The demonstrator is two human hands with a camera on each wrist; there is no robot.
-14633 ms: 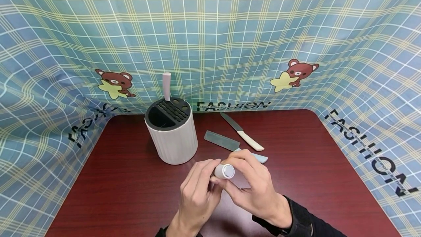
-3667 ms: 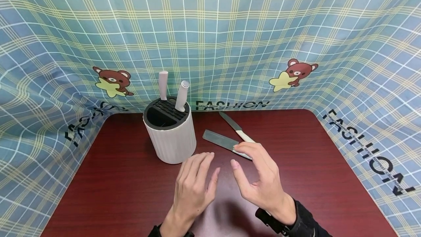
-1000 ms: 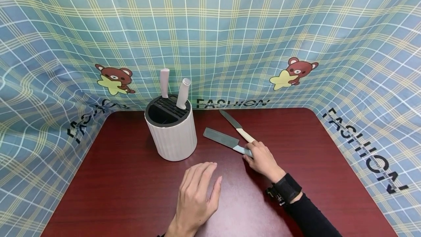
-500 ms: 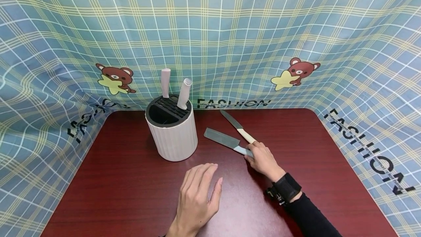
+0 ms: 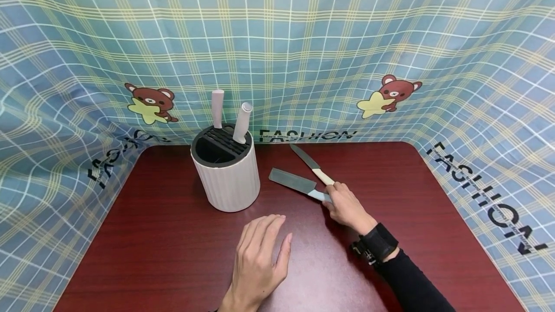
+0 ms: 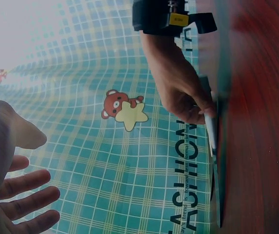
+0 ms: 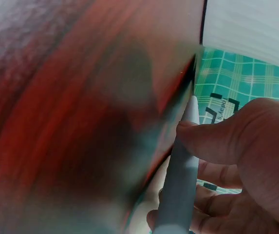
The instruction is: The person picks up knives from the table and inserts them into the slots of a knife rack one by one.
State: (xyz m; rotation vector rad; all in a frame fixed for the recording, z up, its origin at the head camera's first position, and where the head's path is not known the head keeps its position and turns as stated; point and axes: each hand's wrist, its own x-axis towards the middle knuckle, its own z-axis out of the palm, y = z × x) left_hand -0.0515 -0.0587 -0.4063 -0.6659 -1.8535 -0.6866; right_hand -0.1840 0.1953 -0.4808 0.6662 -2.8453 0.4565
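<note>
My right hand (image 5: 347,207) grips the pale blue handle (image 7: 178,180) of a cleaver (image 5: 292,180) with a wide grey blade, thumb on one side and fingers on the other in the right wrist view. The cleaver lies low at the table; whether it touches the wood is unclear. Just behind it lies a knife with a cream handle (image 5: 323,176) and a narrow grey blade, its handle end hidden by my right hand. My left hand (image 5: 257,261), fingers loosely extended and holding nothing, hovers at the front middle, also seen partly in the left wrist view.
A white ribbed knife block (image 5: 231,187) with a black slotted top stands left of the cleaver. Two pale handles stick up from it, a flat one (image 5: 218,110) and a rounder one (image 5: 243,123). A checked cloth (image 5: 282,61) surrounds the dark red table (image 5: 165,244).
The white-handled item both hands held earliest now stands in the knife block. My right hand has since reached out to the cleaver's handle; the last second shows only a slight shift there.
</note>
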